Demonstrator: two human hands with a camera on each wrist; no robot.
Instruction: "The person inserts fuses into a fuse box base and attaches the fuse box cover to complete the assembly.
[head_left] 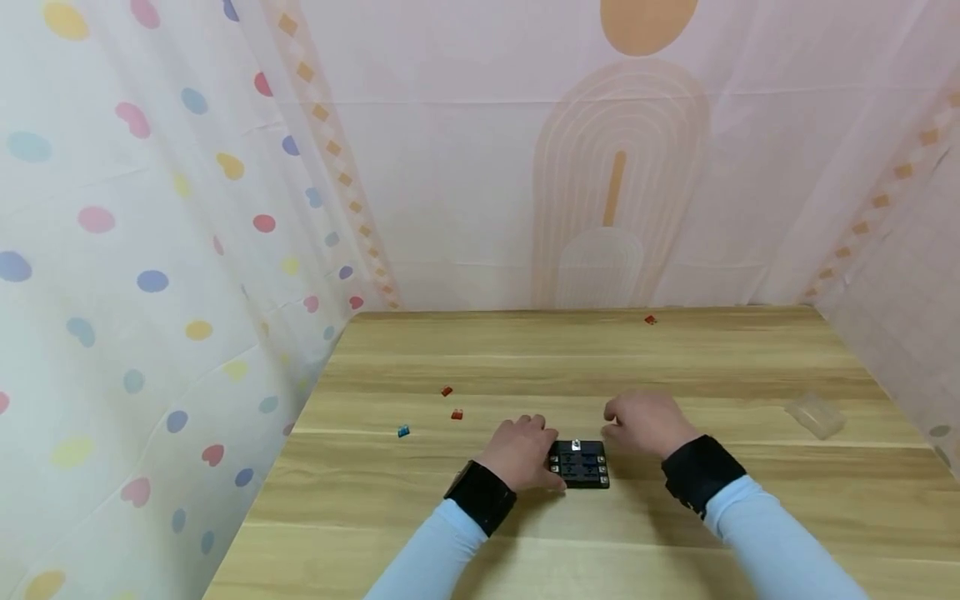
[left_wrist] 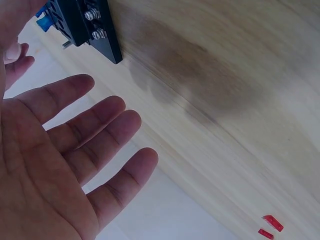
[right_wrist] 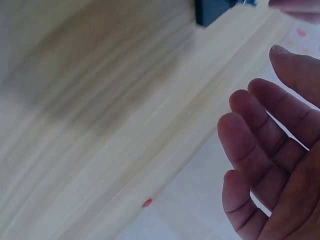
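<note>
A black fuse block (head_left: 579,467) with silver screw terminals lies on the wooden table, in front of the person. At its left side is the left hand (head_left: 519,454), thumb by the near corner and fingers by the far one. In the left wrist view, the fingers (left_wrist: 107,145) of that hand are spread and extended, and a blue blade fuse (left_wrist: 45,22) shows at the edge of the fuse block (left_wrist: 80,22). To the right of the block hovers the right hand (head_left: 648,425), its fingers (right_wrist: 240,137) loosely bent with nothing between them.
Two red blade fuses (head_left: 457,414) and a blue blade fuse (head_left: 403,431) lie left of the hands. Another red fuse (head_left: 650,319) is near the table's far edge. A clear plastic cover (head_left: 816,415) rests at the right. Patterned curtains (head_left: 465,192) hang behind the table.
</note>
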